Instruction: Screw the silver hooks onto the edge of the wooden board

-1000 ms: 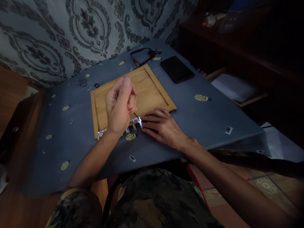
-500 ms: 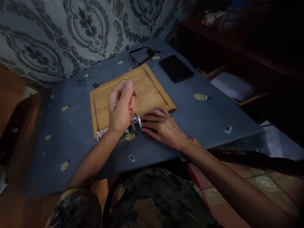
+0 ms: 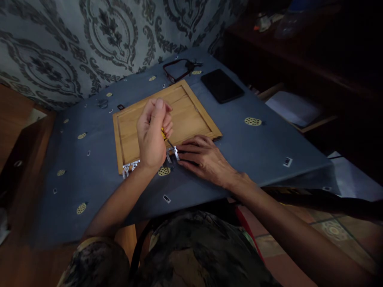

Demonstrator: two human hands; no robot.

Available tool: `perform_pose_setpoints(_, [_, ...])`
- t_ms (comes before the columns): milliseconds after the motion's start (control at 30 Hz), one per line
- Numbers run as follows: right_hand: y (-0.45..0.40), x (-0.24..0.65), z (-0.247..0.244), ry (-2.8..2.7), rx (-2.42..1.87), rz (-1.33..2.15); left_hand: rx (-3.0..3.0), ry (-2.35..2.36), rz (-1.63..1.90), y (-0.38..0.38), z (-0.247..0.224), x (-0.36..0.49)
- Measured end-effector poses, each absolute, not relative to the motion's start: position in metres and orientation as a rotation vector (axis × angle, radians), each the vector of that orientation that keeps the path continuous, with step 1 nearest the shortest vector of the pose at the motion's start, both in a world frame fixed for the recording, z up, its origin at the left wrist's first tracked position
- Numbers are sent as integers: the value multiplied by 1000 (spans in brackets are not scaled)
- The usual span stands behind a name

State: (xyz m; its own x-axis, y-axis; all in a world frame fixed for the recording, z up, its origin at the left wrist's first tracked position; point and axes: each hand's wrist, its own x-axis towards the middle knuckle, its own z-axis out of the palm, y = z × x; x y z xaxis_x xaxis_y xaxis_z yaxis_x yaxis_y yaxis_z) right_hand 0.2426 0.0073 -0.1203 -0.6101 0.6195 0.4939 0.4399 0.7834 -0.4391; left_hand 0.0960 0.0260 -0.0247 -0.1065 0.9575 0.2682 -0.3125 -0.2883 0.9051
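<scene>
My left hand (image 3: 153,137) is closed around a screwdriver (image 3: 163,134), whose yellow handle shows a little below the fingers. Its thin shaft slants down to a metal hinge (image 3: 176,153) on the near edge of a framed wooden panel (image 3: 187,109). My right hand (image 3: 206,161) rests along that edge with fingers stretched out, their tips against the hinge from the right. More small metal hinges (image 3: 131,166) sit on the same edge to the left, partly behind my left wrist.
The panel lies on a blue patterned tablecloth (image 3: 245,159). Behind it are dark-framed glasses (image 3: 171,78), keys (image 3: 194,63) and a black tablet or phone (image 3: 222,86). Patterned wallpaper (image 3: 109,36) backs the table. On the right stands an opened drawer (image 3: 320,124).
My left hand has turned slightly and shifted a little, so the yellow screwdriver handle now shows. The right hand and the panel have stayed put.
</scene>
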Motion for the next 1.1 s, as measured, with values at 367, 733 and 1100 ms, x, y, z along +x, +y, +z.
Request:
perform_pose_setpoints(367, [7, 243, -121, -2324, -788, 341, 1288, 715, 1516, 37, -27, 90])
perform_pose_setpoints(733, [7, 242, -119, -2312, -803, 399, 1304, 743, 1624, 23, -1, 86])
perform_pose_setpoints(1100, [7, 242, -118, -2292, -814, 436, 1257, 734, 1572, 28, -21, 91])
